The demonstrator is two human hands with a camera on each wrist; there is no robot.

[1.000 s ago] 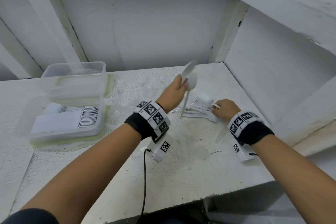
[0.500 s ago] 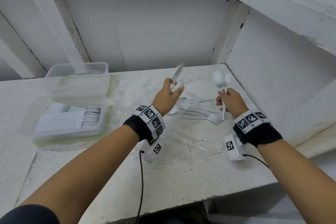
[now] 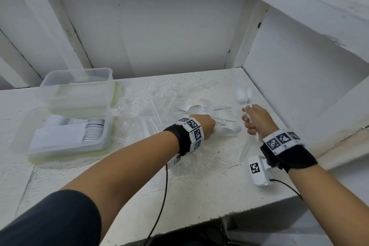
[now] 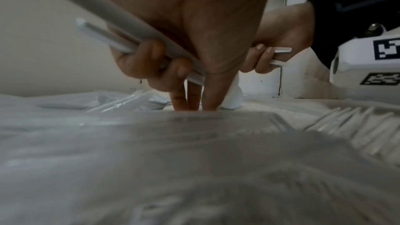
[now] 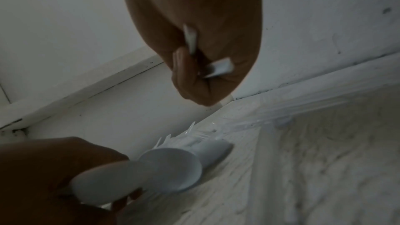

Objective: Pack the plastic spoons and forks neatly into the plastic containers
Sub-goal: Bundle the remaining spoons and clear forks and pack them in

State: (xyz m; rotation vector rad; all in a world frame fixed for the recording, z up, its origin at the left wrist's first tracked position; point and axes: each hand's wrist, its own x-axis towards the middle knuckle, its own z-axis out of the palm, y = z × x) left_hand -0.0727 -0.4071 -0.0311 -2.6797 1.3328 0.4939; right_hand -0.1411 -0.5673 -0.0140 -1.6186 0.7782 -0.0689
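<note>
My right hand (image 3: 254,121) grips a few white plastic spoons (image 3: 242,96) by the handles, bowls up, above the table's right side; the right wrist view shows the handle ends (image 5: 219,67) in its fist. My left hand (image 3: 209,126) is down at the loose white spoons (image 3: 191,108) on the table. Its curled outer fingers hold white spoon handles (image 4: 121,21) against the palm while its straight fingertips (image 4: 211,103) touch the table. Clear plastic forks (image 3: 151,115) lie scattered left of it. A clear container (image 3: 24,136) at the left holds a neat row of white spoons (image 3: 93,130).
A second clear container (image 3: 77,78) stands upside down on the first. White walls close in the table (image 3: 199,195) at the back and right. More clear cutlery (image 3: 244,152) lies near the front right. The table's front edge runs under my forearms.
My left hand has dropped from a raised position to the spoon pile on the table. My right hand lifted its spoons off the table a second ago and still holds them up.
</note>
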